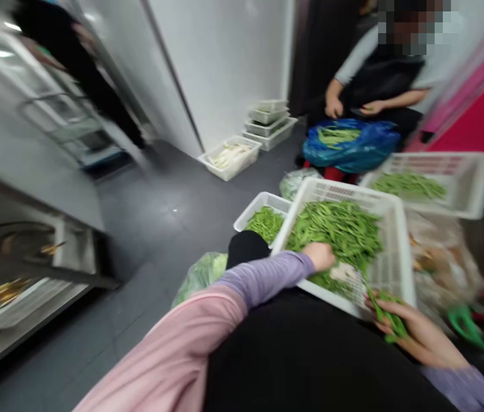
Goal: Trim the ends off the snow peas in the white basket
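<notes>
A white plastic basket [403, 269] tilts in front of my lap, with a heap of green beans [336, 229] over its far and left side. My left hand [321, 256] is closed at the basket's near left part, against the heap; what its fingers hold, if anything, is hidden. At the basket's near right corner, my right hand [417, 332] grips a small bunch of green beans [390, 320], their ends sticking out past the fingers. Beside the big basket on the left sits a smaller white basket [253, 203] of cut green pieces.
Across from me a seated person [379, 86] works over a blue bag [349, 151] of green pods. Another white basket [465, 189] stands at right, above a clear bag [448, 257]. Stacked trays [268, 129] stand by the wall. A metal shelf [31, 309] is at left.
</notes>
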A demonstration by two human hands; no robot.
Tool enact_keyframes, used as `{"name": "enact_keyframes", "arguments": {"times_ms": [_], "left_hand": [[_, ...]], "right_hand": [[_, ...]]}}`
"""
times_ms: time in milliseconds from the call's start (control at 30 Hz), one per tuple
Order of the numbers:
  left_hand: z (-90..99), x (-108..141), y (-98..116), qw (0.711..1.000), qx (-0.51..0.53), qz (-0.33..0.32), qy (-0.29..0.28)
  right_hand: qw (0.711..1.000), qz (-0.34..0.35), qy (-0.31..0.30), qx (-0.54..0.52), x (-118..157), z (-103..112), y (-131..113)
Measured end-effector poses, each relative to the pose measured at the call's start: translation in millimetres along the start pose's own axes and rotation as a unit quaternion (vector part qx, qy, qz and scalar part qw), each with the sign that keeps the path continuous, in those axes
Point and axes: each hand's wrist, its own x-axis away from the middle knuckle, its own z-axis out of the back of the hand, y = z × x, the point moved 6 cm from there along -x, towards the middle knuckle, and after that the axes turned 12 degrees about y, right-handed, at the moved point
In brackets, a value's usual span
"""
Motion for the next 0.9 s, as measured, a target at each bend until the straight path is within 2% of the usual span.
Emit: {"name": "enact_keyframes", "arguments": {"times_ms": [33, 100, 167, 233, 300, 400, 467, 533, 633, 700, 733, 800, 833, 900], "left_hand": [[-0.3, -3, -3, 1.000, -0.007, -0.008, 0.003], [-1.4, -6, 6, 0.995, -0.015, -0.092, 0.025], [-0.9, -3, 23, 0.980, -0.024, -0.188, 0.056], [-1.8, 9, 39, 0.959, -0.054, -0.272, 0.052], [-4.0, 23, 52, 0.937, -0.096, -0.336, 0.019], [-8.4, 38, 58, 0.915, -0.120, -0.382, -0.057], [-11.2, 40, 56, 0.918, -0.085, -0.367, -0.122], [-14.4, 39, 50, 0.926, 0.012, -0.311, -0.213], [-15.7, 39, 43, 0.900, 0.173, -0.224, -0.332], [-12.2, 35, 38, 0.875, 0.300, -0.145, -0.350], [-9.7, 31, 35, 0.859, 0.374, -0.100, -0.334], [-6.8, 24, 28, 0.800, 0.524, -0.010, -0.293], [-7.1, 23, 26, 0.769, 0.575, 0.015, -0.278], [-12.0, 23, 25, 0.717, 0.635, 0.044, -0.285]], "right_hand": [[0.997, -0.043, -0.011, -0.066, 4, -1, 2], [0.983, -0.082, -0.037, -0.163, 6, -5, 0], [0.974, -0.094, -0.041, -0.201, 3, -5, -1], [0.973, -0.103, -0.048, -0.201, 0, -7, -1], [0.978, -0.107, -0.060, -0.172, 2, -11, 3], [0.992, -0.078, -0.074, -0.061, 5, -13, 8], [0.993, -0.030, -0.097, 0.065, 4, -16, 7], [0.973, 0.024, -0.131, 0.188, 4, -23, 1], [0.948, 0.110, -0.143, 0.262, 8, -37, -19], [0.958, 0.149, -0.097, 0.224, 9, -41, -34], [0.969, 0.152, -0.067, 0.181, 8, -41, -39], [0.988, 0.137, -0.015, 0.065, 6, -40, -41], [0.992, 0.125, -0.005, 0.007, 5, -41, -39], [0.992, 0.099, -0.015, -0.078, 2, -45, -33]]}}
